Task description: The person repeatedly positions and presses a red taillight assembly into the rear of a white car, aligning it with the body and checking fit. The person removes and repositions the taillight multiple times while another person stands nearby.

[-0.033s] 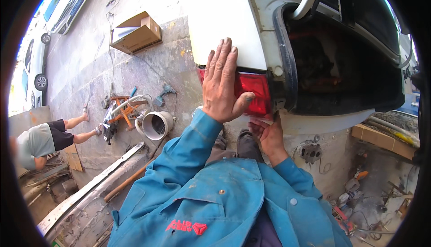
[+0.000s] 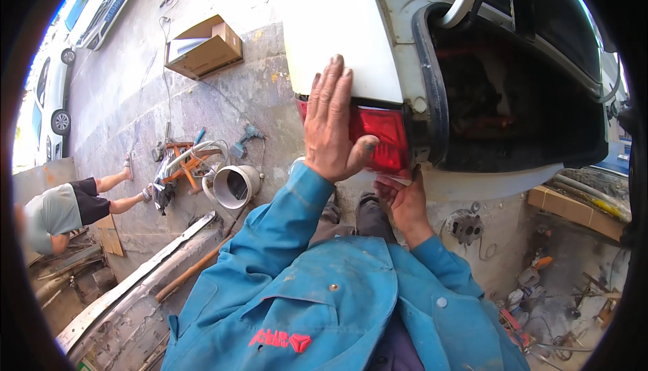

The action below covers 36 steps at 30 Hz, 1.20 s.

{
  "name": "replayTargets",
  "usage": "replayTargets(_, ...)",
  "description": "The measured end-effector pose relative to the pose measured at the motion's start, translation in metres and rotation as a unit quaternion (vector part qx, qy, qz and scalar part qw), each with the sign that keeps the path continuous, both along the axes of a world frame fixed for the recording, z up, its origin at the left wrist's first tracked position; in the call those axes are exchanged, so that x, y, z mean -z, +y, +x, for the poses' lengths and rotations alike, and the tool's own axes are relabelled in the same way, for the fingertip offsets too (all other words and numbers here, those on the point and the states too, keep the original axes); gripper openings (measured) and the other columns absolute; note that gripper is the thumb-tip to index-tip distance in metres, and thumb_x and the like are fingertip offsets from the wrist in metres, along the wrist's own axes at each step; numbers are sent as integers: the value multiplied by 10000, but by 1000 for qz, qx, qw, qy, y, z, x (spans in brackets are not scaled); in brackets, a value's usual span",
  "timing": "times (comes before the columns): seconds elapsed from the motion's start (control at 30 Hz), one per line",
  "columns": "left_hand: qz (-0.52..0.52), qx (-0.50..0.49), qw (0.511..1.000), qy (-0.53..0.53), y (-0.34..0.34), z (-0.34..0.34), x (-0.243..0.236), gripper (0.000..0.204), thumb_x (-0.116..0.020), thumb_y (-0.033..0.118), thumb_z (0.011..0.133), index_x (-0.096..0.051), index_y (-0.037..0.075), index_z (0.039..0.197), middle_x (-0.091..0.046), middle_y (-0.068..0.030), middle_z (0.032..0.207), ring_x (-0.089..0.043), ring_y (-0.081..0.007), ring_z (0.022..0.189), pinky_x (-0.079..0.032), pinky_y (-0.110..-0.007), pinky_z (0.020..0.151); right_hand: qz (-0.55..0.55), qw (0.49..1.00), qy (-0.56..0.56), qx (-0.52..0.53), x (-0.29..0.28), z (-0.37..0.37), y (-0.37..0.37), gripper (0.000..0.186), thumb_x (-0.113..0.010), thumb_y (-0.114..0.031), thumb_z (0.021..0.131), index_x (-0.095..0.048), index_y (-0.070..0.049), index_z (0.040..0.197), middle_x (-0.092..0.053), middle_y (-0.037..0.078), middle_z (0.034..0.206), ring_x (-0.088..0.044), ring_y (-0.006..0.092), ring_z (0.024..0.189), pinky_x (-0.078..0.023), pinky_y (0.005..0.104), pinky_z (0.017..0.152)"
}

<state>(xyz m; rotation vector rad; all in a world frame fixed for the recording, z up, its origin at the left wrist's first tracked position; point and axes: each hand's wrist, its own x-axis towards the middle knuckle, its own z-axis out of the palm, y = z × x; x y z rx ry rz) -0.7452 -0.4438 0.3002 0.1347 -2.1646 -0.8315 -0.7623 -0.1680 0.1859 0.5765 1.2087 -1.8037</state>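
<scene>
A red tail light [image 2: 383,138] sits at the rear corner of a white car body panel [image 2: 341,17], beside the open trunk. My left hand [image 2: 332,125] lies flat over the light's left part. Its fingers stretch together up onto the white panel, and the thumb stands apart over the red lens. Below the light, my right hand [image 2: 403,202] is turned palm up. Its thumb and curled fingers are at the lens's lower corner and appear to grip it; the exact contact is partly hidden.
The dark trunk opening [image 2: 520,101] gapes on the right. Leftward on the ground are a cardboard box [image 2: 209,50], a blue power tool [image 2: 244,140], a white bucket [image 2: 236,187] and a wooden stool [image 2: 189,162]. Another person [image 2: 64,212] is at far left. Scrap parts lie lower right.
My left hand has shifted very slightly to the left on the light and panel. My right hand stays at the lower corner.
</scene>
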Motion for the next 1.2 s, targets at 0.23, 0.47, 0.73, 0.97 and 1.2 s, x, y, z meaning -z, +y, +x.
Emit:
replayTargets(0.23, 268, -114, 957, 4, -9, 17, 67, 1020, -342, 756, 1169, -386, -111, 1705, -443, -331, 1737, -422, -456, 1631, -301, -530, 1359, 21, 999, 27, 4, -11, 2, -6, 989, -329, -825, 1133, -675, 62, 1402, -811, 263, 1243, -826, 349, 1069, -681, 441, 974)
replayTargets(0.47, 534, -63, 843, 15, -24, 28, 121, 878, -401, 690, 1204, -412, -19, 1721, -553, -179, 1658, -538, -267, 1519, -405, -414, 1303, 42, 995, 47, -78, 0, -8, 6, 967, -295, -848, 1123, -717, -35, 1436, -831, 192, 1262, -824, 334, 1123, -651, 457, 968)
replayTargets(0.73, 663, -29, 748, -6, -56, 21, 165, 660, -452, 549, 1234, -593, -14, 1547, -675, -134, 1490, -629, -223, 1342, -479, -392, 1196, 66, 990, 45, -117, 18, -21, 19, 1045, -236, -881, 1106, -720, -11, 1423, -834, 194, 1266, -817, 332, 1133, -643, 463, 966)
replayTargets(0.97, 673, -6, 739, 34, -56, 7, 175, 745, -463, 605, 1219, -493, 21, 1682, -591, -140, 1628, -565, -250, 1468, -430, -400, 1266, 65, 992, 62, -92, 12, -20, 13, 991, -240, -799, 1149, -741, 33, 1348, -837, 204, 1182, -818, 335, 1089, -655, 450, 969)
replayTargets(1.2, 552, -48, 830, 53, -54, 10, 178, 793, -469, 714, 1177, -617, -22, 1435, -634, -167, 1433, -599, -266, 1317, -455, -417, 1185, 44, 994, 73, -67, 10, -13, 14, 904, -280, -724, 1175, -687, 53, 1393, -811, 233, 1239, -803, 351, 1133, -646, 471, 1015)
